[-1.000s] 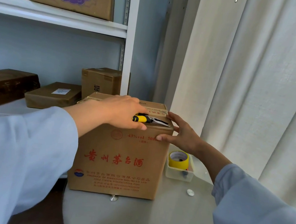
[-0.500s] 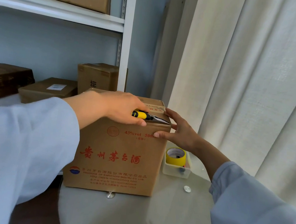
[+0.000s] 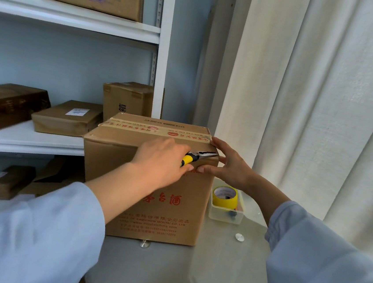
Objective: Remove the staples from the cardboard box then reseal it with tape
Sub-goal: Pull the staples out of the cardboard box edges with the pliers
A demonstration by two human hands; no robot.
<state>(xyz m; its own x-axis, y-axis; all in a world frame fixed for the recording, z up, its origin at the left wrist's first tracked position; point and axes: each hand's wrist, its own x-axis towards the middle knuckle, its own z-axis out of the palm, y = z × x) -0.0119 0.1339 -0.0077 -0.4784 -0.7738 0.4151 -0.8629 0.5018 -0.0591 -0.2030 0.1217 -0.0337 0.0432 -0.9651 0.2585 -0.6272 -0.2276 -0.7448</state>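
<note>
A brown cardboard box (image 3: 164,215) with red print stands on a glass table, its top sealed by a printed tape strip. My left hand (image 3: 160,161) grips yellow-handled needle-nose pliers (image 3: 196,157), whose tips point at the box's front right top corner. My right hand (image 3: 226,166) rests against that same right corner, fingers spread on the edge and thumb on the front face. Round metal fasteners show at the top corners of the box. A yellow tape roll (image 3: 225,196) sits in a clear plastic tray (image 3: 226,214) right of the box.
A white shelf unit (image 3: 78,18) at left holds several brown parcels. A pale curtain (image 3: 311,108) hangs at right. The glass table (image 3: 213,266) shows metal studs near the box and the tray.
The view has tilted down, showing more of the box top. My left hand slid toward the front right corner with the pliers. My right hand stays on that corner.
</note>
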